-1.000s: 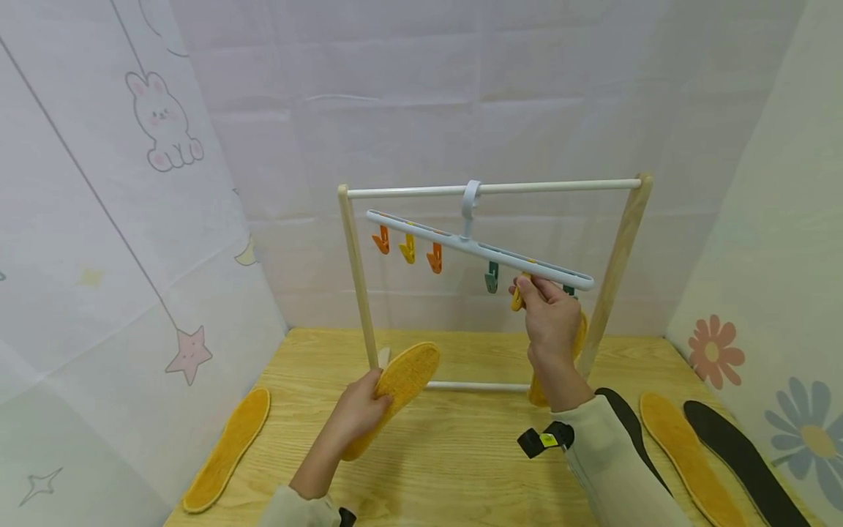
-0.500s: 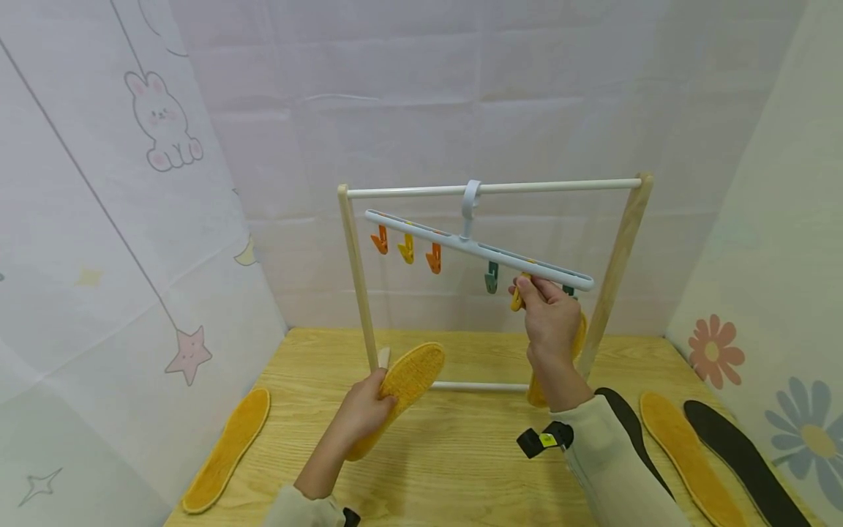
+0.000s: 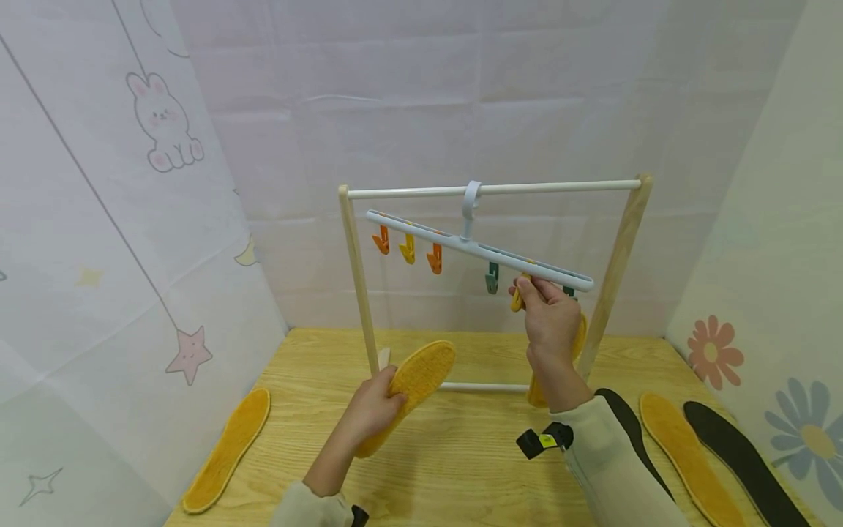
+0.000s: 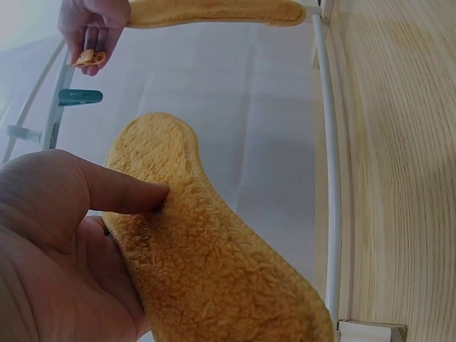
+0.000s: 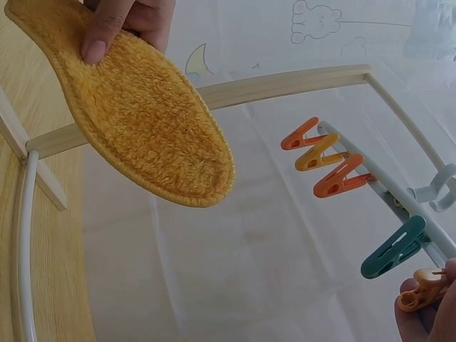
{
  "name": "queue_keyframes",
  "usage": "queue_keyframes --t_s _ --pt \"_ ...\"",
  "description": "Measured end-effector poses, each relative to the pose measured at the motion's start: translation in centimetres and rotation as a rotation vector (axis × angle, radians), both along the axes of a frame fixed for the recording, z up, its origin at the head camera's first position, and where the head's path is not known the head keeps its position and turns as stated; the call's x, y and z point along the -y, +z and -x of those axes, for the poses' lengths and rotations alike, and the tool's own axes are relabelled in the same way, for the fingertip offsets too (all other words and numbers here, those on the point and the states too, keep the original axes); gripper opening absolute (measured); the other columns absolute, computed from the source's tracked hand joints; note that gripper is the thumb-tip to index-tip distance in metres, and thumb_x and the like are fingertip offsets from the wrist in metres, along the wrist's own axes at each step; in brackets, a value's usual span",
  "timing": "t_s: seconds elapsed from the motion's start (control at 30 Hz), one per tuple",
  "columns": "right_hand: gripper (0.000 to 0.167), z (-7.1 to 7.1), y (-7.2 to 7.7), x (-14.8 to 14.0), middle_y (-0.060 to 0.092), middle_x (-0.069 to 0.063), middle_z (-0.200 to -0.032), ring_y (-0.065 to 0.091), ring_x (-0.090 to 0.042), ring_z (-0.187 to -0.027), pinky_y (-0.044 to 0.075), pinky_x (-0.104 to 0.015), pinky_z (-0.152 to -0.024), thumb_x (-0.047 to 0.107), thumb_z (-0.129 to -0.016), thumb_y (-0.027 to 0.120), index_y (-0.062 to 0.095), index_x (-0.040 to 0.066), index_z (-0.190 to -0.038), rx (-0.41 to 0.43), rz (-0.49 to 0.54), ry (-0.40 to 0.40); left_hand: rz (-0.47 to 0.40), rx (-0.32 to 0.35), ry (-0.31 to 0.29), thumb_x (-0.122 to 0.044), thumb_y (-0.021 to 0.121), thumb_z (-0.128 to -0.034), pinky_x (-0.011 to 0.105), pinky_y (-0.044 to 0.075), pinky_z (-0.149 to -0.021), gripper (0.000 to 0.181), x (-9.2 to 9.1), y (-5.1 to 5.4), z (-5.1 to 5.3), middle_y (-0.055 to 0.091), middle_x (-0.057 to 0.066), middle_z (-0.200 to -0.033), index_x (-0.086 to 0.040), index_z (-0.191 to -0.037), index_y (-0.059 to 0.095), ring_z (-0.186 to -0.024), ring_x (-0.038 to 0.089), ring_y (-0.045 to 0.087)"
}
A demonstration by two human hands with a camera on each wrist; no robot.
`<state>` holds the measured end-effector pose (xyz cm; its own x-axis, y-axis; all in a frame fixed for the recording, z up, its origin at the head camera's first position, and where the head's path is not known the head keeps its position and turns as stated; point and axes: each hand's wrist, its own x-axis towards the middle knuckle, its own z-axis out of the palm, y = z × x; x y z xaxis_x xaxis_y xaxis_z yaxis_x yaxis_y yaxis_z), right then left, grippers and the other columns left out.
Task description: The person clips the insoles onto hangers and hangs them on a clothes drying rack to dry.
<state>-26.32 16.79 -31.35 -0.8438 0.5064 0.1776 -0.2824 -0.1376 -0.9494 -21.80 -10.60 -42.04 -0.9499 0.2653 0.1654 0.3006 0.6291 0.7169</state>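
Observation:
My left hand (image 3: pixel 377 404) grips a fuzzy yellow insole (image 3: pixel 421 373), thumb on its plush face; it tilts up toward the right above the table. My right hand (image 3: pixel 553 315) pinches a yellow clothespin (image 3: pixel 518 296) on the underside of a pale blue clip hanger (image 3: pixel 474 247). In the right wrist view the insole (image 5: pixel 157 128) stands apart from the pinched clothespin (image 5: pixel 420 291). Another yellow insole (image 3: pixel 538 388) hangs at the hanger's right end, partly hidden behind my right wrist; a green clothespin (image 3: pixel 569 291) shows just above it.
The hanger hooks over the white rail (image 3: pixel 560 187) of a wooden-legged rack (image 3: pixel 619 263). Orange, yellow and green clothespins (image 3: pixel 435 258) hang along it. A yellow insole (image 3: pixel 227 450) lies at left; at right lie black insoles (image 3: pixel 740 454) and another yellow one (image 3: pixel 688 457).
My left hand has moved a little to the right with the yellow insole, nearer the hanger's right half. The right hand keeps its pinch on the yellow clothespin in the same place.

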Motion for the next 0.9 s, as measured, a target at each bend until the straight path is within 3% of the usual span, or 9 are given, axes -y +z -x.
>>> queue_keyframes --t_s 0.9 --pt "0.032 -0.1 0.1 0.1 0.076 -0.002 -0.101 0.073 -0.012 -0.088 0.056 -0.018 -0.079 0.02 -0.093 0.074 0.074 0.005 -0.121 0.017 -0.008 0.004 -0.008 -0.013 -0.027 -0.006 0.067 -0.0934 0.039 0.052 -0.066 0.021 -1.5 0.5 0.0 0.069 0.012 -0.1 -0.005 -0.113 0.059 -0.08 0.021 0.062"
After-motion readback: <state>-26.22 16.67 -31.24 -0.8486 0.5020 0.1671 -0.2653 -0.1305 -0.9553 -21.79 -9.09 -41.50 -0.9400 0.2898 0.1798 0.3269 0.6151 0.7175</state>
